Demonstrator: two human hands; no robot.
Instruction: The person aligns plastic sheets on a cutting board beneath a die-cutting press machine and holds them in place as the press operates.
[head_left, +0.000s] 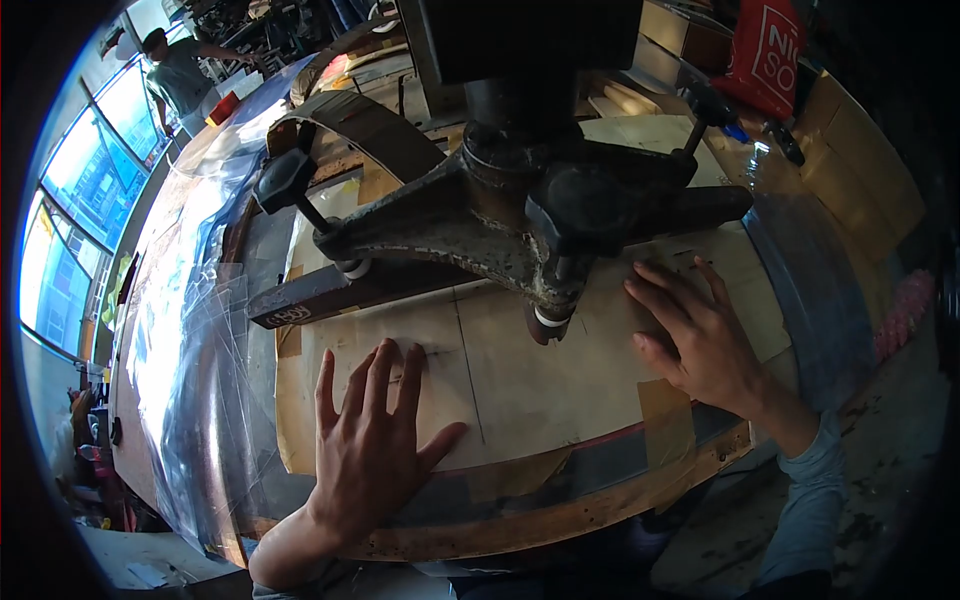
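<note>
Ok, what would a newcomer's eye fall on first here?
Most likely the dark metal machine head, looming over the middle of the pale sheet. Next, the left hand and right hand, palms down on either side of the machine's lower tip. Then the red bag at upper right and the bright windows at far left.

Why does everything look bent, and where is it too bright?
In the head view, a wide lens probably bends the edges, leaving black corners; the windows and plastic sheeting at left glare nearly white, the machine is dark, and the left hand and right hand look sharp.
</note>
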